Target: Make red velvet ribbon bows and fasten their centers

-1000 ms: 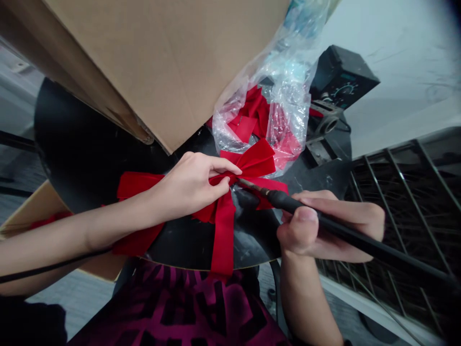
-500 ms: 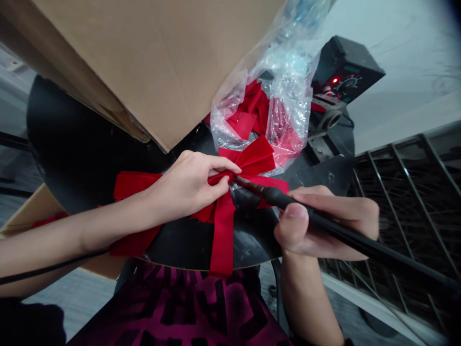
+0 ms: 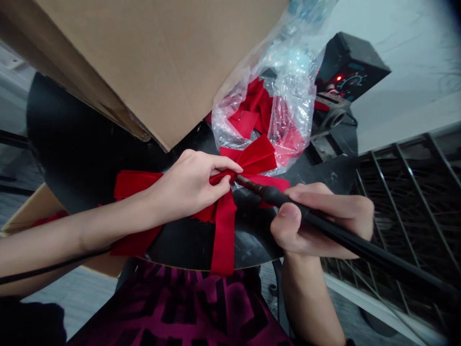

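A red velvet ribbon bow (image 3: 254, 161) lies on a round black tabletop (image 3: 79, 149). My left hand (image 3: 190, 185) pinches the bow's centre knot between thumb and fingers. My right hand (image 3: 320, 221) is closed round the black handle of a soldering iron (image 3: 273, 196), held like a pen. The iron's tip touches the ribbon right beside my left fingertips. One ribbon tail (image 3: 223, 235) hangs over the table's near edge.
A large cardboard box (image 3: 151, 62) overhangs the table at the back left. A clear plastic bag of red ribbon pieces (image 3: 273, 105) lies behind the bow. A black soldering station (image 3: 351, 67) with a red light stands at the back right. A wire grid (image 3: 406, 192) is on the right.
Both hands hold nearly still. My right hand with the iron has crept slightly left and up toward the knot.
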